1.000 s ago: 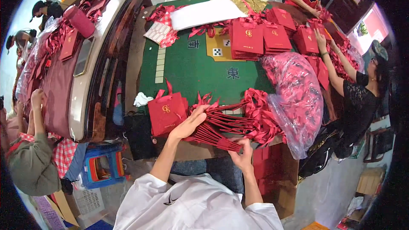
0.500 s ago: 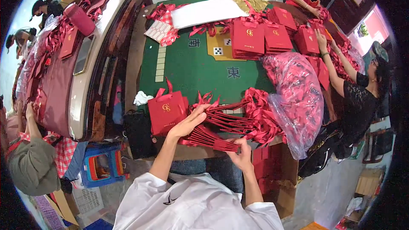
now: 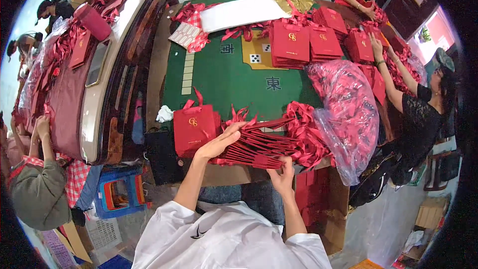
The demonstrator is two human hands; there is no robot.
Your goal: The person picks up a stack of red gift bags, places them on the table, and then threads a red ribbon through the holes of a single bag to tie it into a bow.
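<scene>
A fanned stack of red paper gift bags (image 3: 259, 148) lies at the table's near edge, with its red ribbon handles (image 3: 303, 144) bunched on the right. My left hand (image 3: 219, 143) rests flat along the stack's left side, fingers stretched out. At the near right corner, my right hand (image 3: 283, 177) is closed, thumb and fingers pinching the edge of the nearest bag. Just left of the stack, another red gift bag (image 3: 195, 128) leans with its ribbon up; my left hand partly covers its lower corner.
A clear plastic sack (image 3: 348, 114) of red ribboned pieces bulges on the right. Behind it stand piles of red bags (image 3: 290, 45). White sheet material (image 3: 241, 15) and a label sheet (image 3: 185, 36) lie farther back on the green tabletop (image 3: 214, 79). A co-worker (image 3: 423, 104) handles bags at right.
The nearest bags have swung up against the others, closing the gap in the fan. My right hand has shifted slightly with them; my left hand has hardly moved.
</scene>
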